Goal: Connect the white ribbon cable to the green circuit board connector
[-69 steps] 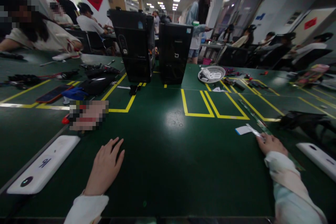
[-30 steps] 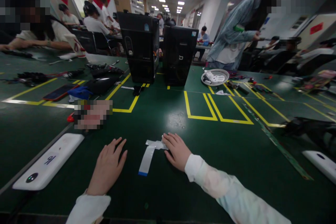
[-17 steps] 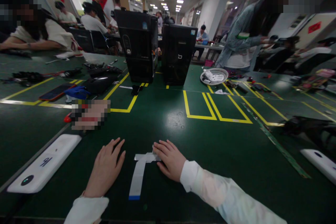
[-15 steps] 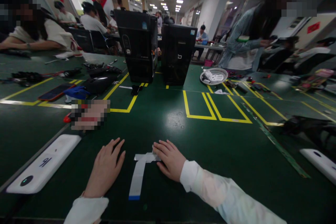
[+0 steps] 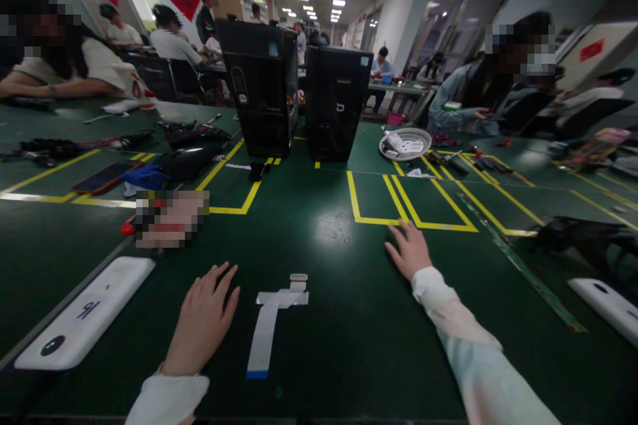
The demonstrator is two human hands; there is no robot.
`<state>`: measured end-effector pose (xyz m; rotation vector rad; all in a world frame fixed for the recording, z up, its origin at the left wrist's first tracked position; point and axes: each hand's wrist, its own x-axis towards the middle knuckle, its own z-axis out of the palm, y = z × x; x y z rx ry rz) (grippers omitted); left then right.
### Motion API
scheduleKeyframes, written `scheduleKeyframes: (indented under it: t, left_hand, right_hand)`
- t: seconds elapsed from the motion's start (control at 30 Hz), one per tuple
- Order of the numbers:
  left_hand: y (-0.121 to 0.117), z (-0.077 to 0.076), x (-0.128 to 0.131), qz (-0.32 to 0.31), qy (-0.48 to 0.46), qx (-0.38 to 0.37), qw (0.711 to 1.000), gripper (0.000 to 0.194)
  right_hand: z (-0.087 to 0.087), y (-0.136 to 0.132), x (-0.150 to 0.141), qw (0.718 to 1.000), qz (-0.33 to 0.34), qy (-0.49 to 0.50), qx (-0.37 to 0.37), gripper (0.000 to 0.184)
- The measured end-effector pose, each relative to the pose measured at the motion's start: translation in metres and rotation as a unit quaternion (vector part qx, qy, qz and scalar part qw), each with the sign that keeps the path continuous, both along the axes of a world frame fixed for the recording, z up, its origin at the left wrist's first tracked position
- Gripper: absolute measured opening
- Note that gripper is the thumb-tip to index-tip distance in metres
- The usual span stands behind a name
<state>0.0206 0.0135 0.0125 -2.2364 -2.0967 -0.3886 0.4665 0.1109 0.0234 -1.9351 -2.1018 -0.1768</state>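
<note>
A white flat ribbon cable (image 5: 272, 322) with a blue tip lies on the green table (image 5: 349, 345) in front of me, bent into a T shape. My left hand (image 5: 202, 319) rests flat on the table just left of the cable, holding nothing. My right hand (image 5: 409, 251) lies open on the table well right of the cable, fingers spread, close to the yellow floor-tape boxes (image 5: 399, 202). It holds nothing.
A white device (image 5: 80, 322) lies at the near left, another (image 5: 605, 309) at the near right. Two black computer towers (image 5: 294, 96) stand at the table's middle back, a white basket (image 5: 405, 143) to their right. Tools and cables clutter the left side. Other people sit around.
My right hand brought the ribbon cable from the right to the table's middle, let go of it, and has now moved away up and to the right. My left hand stayed put.
</note>
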Motion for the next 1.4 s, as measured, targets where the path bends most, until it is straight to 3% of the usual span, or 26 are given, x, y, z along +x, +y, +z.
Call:
scheduleKeyframes:
  t: [0.07,0.17,0.23,0.33,0.57,0.73,0.83,1.07,1.27,1.4]
  left_hand:
    - [0.000,-0.001,-0.001,-0.004,-0.001,0.006,1.000,0.055]
    - [0.000,-0.002,-0.003,-0.006,0.003,0.002,1.000,0.056]
    - [0.000,-0.001,-0.002,-0.005,0.009,-0.005,1.000,0.057]
    - [0.000,0.001,-0.001,0.001,0.016,-0.009,1.000,0.057]
    - [0.001,-0.001,-0.001,0.005,0.015,-0.005,1.000,0.057]
    - [0.000,-0.001,-0.002,0.008,0.009,-0.011,1.000,0.057]
    - [0.001,0.000,-0.002,0.008,0.013,-0.016,1.000,0.057]
    - [0.000,-0.002,-0.003,-0.006,0.022,-0.001,1.000,0.057]
    - [0.000,-0.002,-0.002,-0.003,0.015,-0.009,1.000,0.057]
    - [-0.001,0.000,-0.001,0.002,0.013,-0.006,1.000,0.057]
  right_hand:
    - [-0.002,0.004,0.049,0.986,-0.165,0.000,0.001,0.054]
    - [-0.003,-0.004,0.109,0.931,-0.365,0.030,0.007,0.061]
    - [-0.001,-0.013,0.135,0.891,-0.451,0.053,-0.002,0.065]
    - [0.002,-0.022,0.153,0.864,-0.497,0.074,-0.028,0.070]
    - [0.014,-0.033,0.154,0.872,-0.478,0.085,-0.071,0.071]
    - [0.015,-0.058,0.147,0.877,-0.463,0.072,-0.103,0.073]
    - [0.008,-0.082,0.144,0.893,-0.437,0.037,-0.099,0.073]
    - [-0.023,-0.128,0.160,0.953,-0.300,0.010,-0.042,0.075]
    - [-0.032,-0.122,0.179,0.976,-0.211,-0.008,0.053,0.066]
    - [-0.028,-0.110,0.186,0.988,-0.139,-0.002,0.069,0.058]
